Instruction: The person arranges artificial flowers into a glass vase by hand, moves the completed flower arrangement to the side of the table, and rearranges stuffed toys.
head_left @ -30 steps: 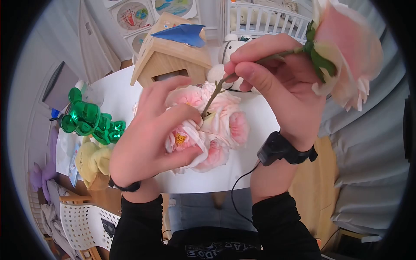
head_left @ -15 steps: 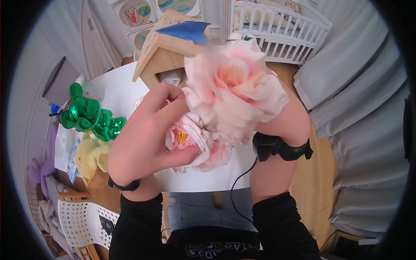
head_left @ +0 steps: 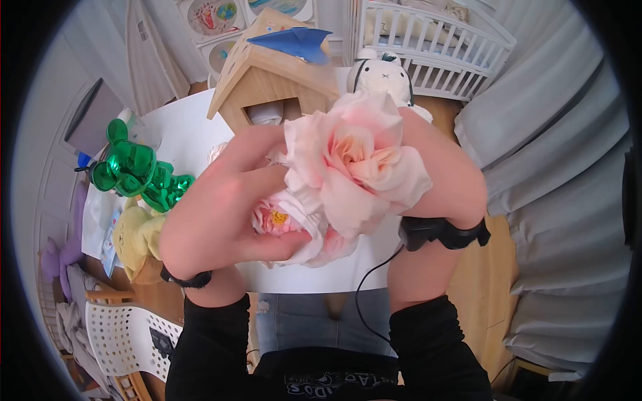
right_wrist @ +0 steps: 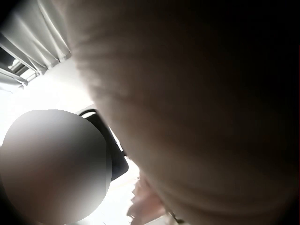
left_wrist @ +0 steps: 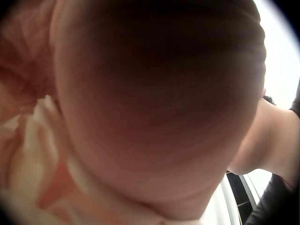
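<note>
A large pale pink rose [head_left: 354, 160] faces up at the middle of the head view, over a bunch of pink flowers [head_left: 279, 218], one with a yellow centre. My left hand [head_left: 217, 200] grips the bunch from the left, thumb across its near side. Behind the rose, on the right, is my right hand [head_left: 445, 170]; the bloom hides its fingers and the stem. In the left wrist view, pale petals [left_wrist: 42, 159] lie against the hand. The right wrist view is mostly filled by dark, blurred skin, with a bit of pink petal [right_wrist: 145, 204] low down.
On the white table [head_left: 184, 123] stand a wooden house [head_left: 267, 80] with a blue paper plane [head_left: 294, 45] on its roof, a shiny green bear figure [head_left: 134, 170] and a white plush toy [head_left: 381, 81]. A yellow plush [head_left: 137, 244] is at the left edge, near a white chair [head_left: 127, 337].
My right hand has brought the rose from the upper right, stem first, down and left over the bunch, turning the bloom upward. My left hand stays on the bunch.
</note>
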`<state>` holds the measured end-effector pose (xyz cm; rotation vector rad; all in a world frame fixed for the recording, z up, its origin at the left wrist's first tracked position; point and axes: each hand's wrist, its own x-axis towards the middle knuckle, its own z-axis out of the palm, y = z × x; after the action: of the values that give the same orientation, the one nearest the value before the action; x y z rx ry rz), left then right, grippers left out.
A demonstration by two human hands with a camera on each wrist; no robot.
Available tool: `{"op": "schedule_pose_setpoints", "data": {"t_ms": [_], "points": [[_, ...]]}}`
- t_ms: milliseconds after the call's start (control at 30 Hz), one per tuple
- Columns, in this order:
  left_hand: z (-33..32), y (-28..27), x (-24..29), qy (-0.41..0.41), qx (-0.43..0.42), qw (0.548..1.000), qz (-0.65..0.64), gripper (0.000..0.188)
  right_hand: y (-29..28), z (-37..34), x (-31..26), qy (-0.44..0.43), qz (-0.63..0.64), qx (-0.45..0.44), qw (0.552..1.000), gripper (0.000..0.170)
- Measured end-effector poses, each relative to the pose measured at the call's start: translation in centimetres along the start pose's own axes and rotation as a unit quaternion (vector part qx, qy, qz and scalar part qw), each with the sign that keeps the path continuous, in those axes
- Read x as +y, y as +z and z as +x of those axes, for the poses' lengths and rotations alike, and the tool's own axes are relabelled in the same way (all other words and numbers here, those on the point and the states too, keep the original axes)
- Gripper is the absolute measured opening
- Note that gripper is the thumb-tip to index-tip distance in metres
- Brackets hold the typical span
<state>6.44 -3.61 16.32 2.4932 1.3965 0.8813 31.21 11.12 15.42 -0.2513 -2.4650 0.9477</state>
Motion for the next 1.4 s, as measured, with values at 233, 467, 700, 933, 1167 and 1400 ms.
{"op": "schedule_pose_setpoints", "data": {"t_ms": [233,467,700,933,1167,1400], "points": [[-0.5,-0.2,0.2,-0.032,-0.023,0.999,-0.005,0.061,0.1,-1.2,-2.7,-0.099,0.163,0.156,0.969,0.082],[-0.9,0.1,0.7,-0.073,0.000,0.996,-0.059,0.068,-0.5,0.5,-0.9,-0.307,-0.027,0.107,0.945,0.056],[-1.0,0.1,0.5,-0.023,-0.001,0.999,0.027,0.083,1.8,2.5,-4.6,-0.234,-0.036,0.299,0.924,0.034],[-1.1,-0.1,0.2,-0.051,0.000,0.998,-0.048,0.088,0.5,1.0,-3.6,-0.024,-0.071,0.129,0.989,0.020],[-0.9,0.0,0.7,-0.065,-0.006,0.994,-0.089,0.073,2.3,3.3,-4.0,-0.257,0.003,0.278,0.925,0.030],[-0.7,0.1,0.4,-0.038,0.005,0.999,-0.029,0.071,-0.8,0.2,-1.6,-0.070,-0.075,0.067,0.992,0.011]]}}
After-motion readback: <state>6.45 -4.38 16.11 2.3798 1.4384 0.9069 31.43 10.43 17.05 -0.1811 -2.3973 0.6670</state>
